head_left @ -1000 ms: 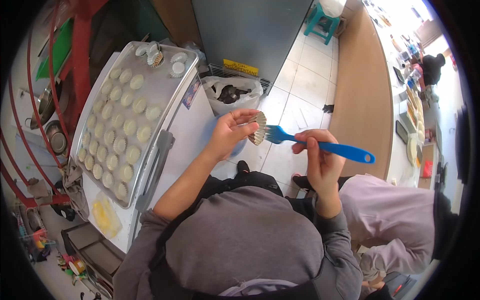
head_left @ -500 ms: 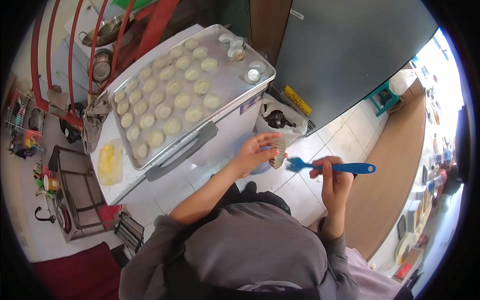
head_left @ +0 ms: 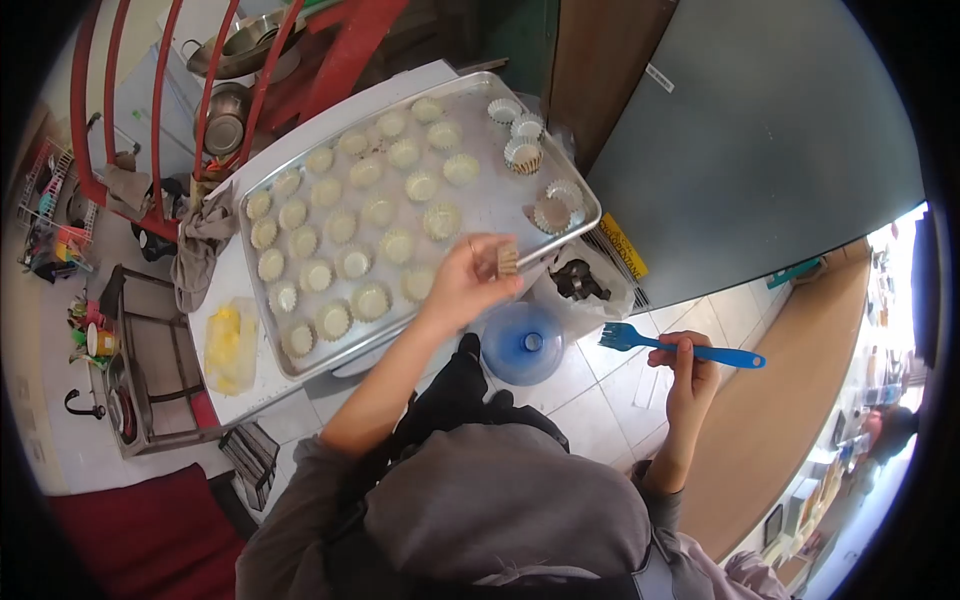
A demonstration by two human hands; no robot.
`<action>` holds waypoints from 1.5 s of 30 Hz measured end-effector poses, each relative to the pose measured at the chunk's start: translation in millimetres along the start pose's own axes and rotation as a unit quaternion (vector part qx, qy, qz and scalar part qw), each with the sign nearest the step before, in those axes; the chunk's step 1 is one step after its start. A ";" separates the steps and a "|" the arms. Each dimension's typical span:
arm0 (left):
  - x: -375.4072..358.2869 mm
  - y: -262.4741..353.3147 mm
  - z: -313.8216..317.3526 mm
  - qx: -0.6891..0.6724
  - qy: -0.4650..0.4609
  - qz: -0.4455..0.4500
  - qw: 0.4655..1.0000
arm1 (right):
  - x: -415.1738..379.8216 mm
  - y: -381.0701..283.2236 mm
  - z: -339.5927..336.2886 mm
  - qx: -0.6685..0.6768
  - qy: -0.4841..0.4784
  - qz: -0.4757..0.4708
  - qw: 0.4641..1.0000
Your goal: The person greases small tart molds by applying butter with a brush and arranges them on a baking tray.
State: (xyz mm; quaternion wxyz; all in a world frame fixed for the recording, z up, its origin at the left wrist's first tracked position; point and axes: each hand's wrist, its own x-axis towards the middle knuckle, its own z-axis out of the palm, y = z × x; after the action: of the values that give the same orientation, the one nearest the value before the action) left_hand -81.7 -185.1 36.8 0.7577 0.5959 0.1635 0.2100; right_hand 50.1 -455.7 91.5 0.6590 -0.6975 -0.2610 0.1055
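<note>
My left hand (head_left: 467, 285) is over the near right part of a large metal baking tray (head_left: 480, 125). Its fingers grip a small fluted tart mold (head_left: 508, 262), which is tilted on its side. Several greased-looking molds (head_left: 378, 210) stand in rows on the tray. At the tray's right end, other shiny molds (head_left: 523, 155) are grouped, some of them stacked. Off to the right, above the floor, my right hand (head_left: 688, 375) holds a blue pastry brush (head_left: 722, 355) by its handle. The bristles point left and touch nothing.
A plastic tub of something yellow (head_left: 230, 348) sits at the left corner of the white surface under the tray. A blue water jug (head_left: 523, 345) and a bag-lined bin (head_left: 610, 300) stand on the floor. A grey panel (head_left: 760, 150) rises behind, and a brown tabletop (head_left: 770, 430) lies right.
My left hand has moved left and up over the tray with the mold. The brush in my right hand is now apart from the mold and slightly lower. The view has shifted.
</note>
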 end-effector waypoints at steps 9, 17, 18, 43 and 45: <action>121.1 -25.4 -55.1 0.404 0.007 0.179 0.897 | 40.9 15.1 32.3 0.004 0.006 0.025 1.000; 110.9 -27.0 -71.1 0.648 -0.011 0.108 0.754 | 59.2 28.3 14.7 0.034 0.016 0.053 0.998; 110.3 -26.5 -69.0 0.657 -0.012 0.099 0.748 | 62.0 29.5 11.7 0.033 0.013 0.057 0.998; 135.6 -63.4 53.3 0.558 0.109 0.094 0.817 | 59.4 33.0 -37.5 0.035 0.027 0.073 0.996; 124.2 -49.4 54.2 0.456 0.147 0.163 0.863 | 58.6 33.5 -43.2 0.053 0.025 0.070 0.996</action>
State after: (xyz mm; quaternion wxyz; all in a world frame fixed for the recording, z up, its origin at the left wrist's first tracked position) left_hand 58.0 -176.6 1.9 0.3238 0.8549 0.2513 0.3180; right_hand 128.1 -463.4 75.1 0.6924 -0.6805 -0.1889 0.1477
